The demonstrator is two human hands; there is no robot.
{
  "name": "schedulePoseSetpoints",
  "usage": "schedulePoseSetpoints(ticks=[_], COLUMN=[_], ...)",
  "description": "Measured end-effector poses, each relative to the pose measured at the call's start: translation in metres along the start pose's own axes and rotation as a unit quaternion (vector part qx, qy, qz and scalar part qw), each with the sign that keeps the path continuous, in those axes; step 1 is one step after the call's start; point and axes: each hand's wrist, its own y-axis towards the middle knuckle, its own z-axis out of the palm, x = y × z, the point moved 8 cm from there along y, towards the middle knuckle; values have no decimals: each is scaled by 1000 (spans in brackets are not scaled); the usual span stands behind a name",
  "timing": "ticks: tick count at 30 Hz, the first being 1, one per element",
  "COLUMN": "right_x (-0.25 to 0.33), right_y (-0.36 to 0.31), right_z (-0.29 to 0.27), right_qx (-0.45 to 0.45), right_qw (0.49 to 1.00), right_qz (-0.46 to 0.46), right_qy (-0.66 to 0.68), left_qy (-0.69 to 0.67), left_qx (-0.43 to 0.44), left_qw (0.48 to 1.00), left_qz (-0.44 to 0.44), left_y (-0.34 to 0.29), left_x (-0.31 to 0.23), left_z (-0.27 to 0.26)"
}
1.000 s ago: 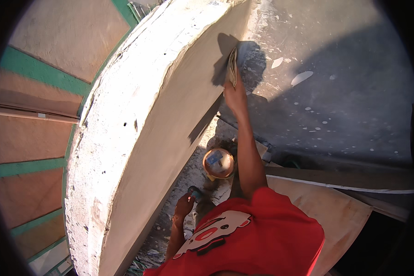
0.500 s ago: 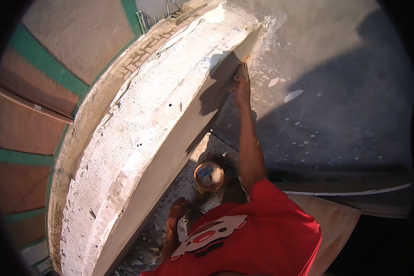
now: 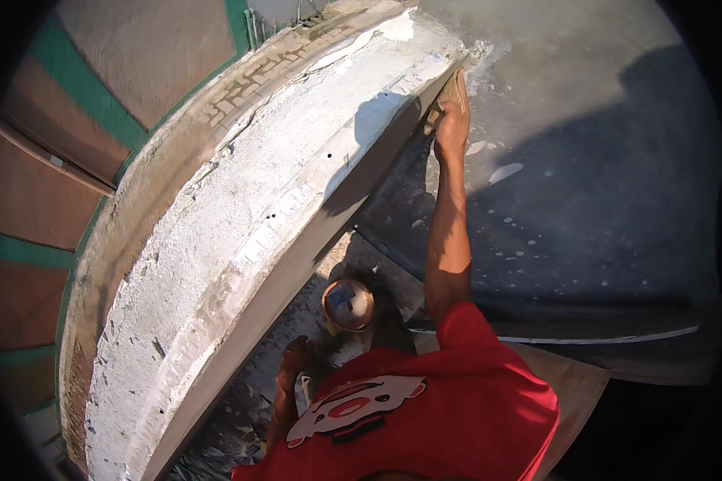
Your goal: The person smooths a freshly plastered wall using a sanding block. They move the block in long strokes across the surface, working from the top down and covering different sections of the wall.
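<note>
My right hand (image 3: 452, 128), arm stretched far ahead, is closed on a folded tan sheet that looks like sandpaper (image 3: 455, 90). The sheet lies against the smooth grey side face (image 3: 353, 192) of a low wall, close to its far end. I cannot make out the sheet's grit side. My left hand (image 3: 297, 355) hangs low beside the wall, dark in shadow; its fingers do not show clearly. Between my arms, below, stands a round orange-rimmed bucket (image 3: 347, 305) with a bluish piece and pale stuff inside.
The wall's broad top (image 3: 208, 240) is rough and white, with small dark holes along its edge. On the right spreads a dark grey surface (image 3: 569, 216) with pale spots and flakes. Scraps litter the ground (image 3: 241, 417) at lower left. Brown panels with green strips (image 3: 96, 96) stand beyond the wall.
My right hand has moved farther ahead and slightly right with the tan sheet along the wall's side face. The view has shifted a little; my left hand stays low.
</note>
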Motion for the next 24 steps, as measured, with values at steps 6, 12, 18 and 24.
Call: schedulePoseSetpoints(ticks=[6,12,18,24], right_x=[37,21,-39,-115], right_y=[35,21,-9,-58], right_z=[6,3,3,6], right_qx=[-1,45,64,55], right_qw=[997,997,992,996], right_qz=[-75,43,78,75], right_qy=[-6,42,-71,-3], left_qy=[-69,-43,-56,-46], left_qx=[12,39,1,75], left_qw=[994,994,998,987], left_qz=[-86,-90,-36,-133], left_y=[-19,-22,-16,-24], left_x=[14,27,20,1], left_z=[-10,3,5,-6])
